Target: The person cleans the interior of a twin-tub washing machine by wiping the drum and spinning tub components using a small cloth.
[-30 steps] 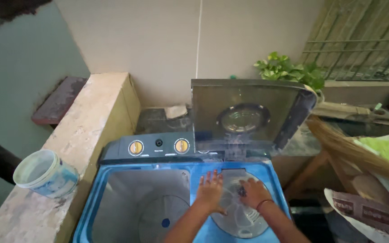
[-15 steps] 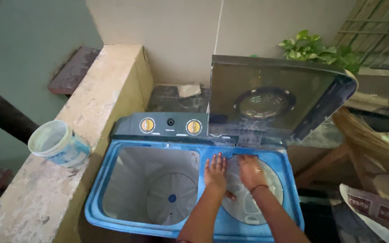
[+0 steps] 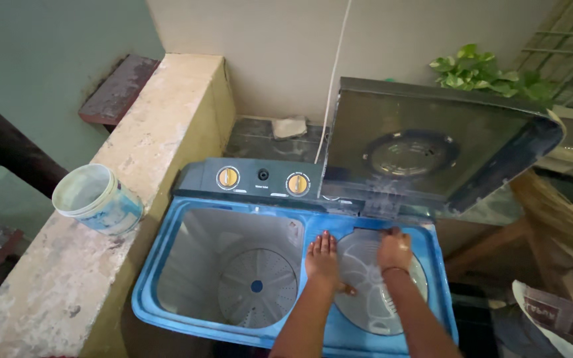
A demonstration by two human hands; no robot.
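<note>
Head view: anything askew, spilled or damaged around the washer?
One oddity: the pale plastic tub lies tipped on its side on the stained concrete ledge, mouth facing left, nothing visibly spilled. Otherwise normal: left hand flat on the blue deck, right hand on the round spinner cover, dark lid propped open.

Round translucent spinner lid (image 3: 376, 292) lying flat in blue washer's (image 3: 167, 238) right compartment

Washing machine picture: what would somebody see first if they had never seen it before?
The bright blue washing machine fills the middle, its raised lid standing open at the back right. Both hands, left hand and right hand, rest flat on the round inner cover. A pale tub sits on the ledge at left.
</note>
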